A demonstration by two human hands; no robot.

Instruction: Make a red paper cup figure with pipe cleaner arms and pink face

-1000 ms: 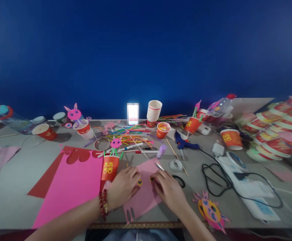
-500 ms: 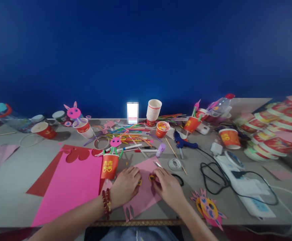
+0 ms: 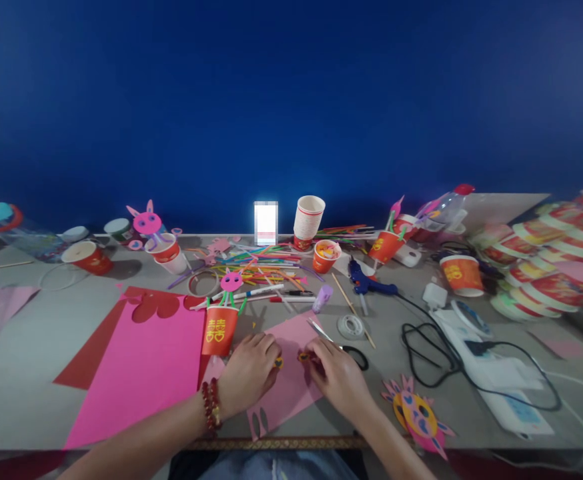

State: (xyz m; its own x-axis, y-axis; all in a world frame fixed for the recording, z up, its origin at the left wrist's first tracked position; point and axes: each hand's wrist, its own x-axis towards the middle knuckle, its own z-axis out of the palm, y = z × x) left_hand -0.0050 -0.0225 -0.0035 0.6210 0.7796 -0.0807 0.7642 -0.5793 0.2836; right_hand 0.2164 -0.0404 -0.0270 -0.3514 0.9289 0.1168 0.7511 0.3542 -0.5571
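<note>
My left hand [image 3: 253,371], with a red bead bracelet at its wrist, is closed on a small yellow piece with a dark centre [image 3: 278,363]. Between the fingertips of my right hand [image 3: 335,372] is a matching yellow piece [image 3: 303,357], also dark in the middle. Both hands are low over a light pink sheet [image 3: 291,393] that has cut-outs near its lower left corner. Black-handled scissors [image 3: 356,358] lie partly under my right hand. Just beyond my left hand stands a red paper cup [image 3: 219,331] topped with a pink rabbit face [image 3: 231,280].
Bright pink paper [image 3: 144,373] covers red paper at left. Behind lie colourful sticks [image 3: 266,267], markers and a stack of paper cups [image 3: 309,217]. At right are clear tape [image 3: 351,326], a blue glue gun [image 3: 369,280], its cable, a power strip [image 3: 501,380] and decorated paper cut-outs [image 3: 418,417].
The right-hand yellow piece has turned and shows less of its face. My right hand has shifted very slightly, uncovering more of the scissors. The left hand stays nearly still.
</note>
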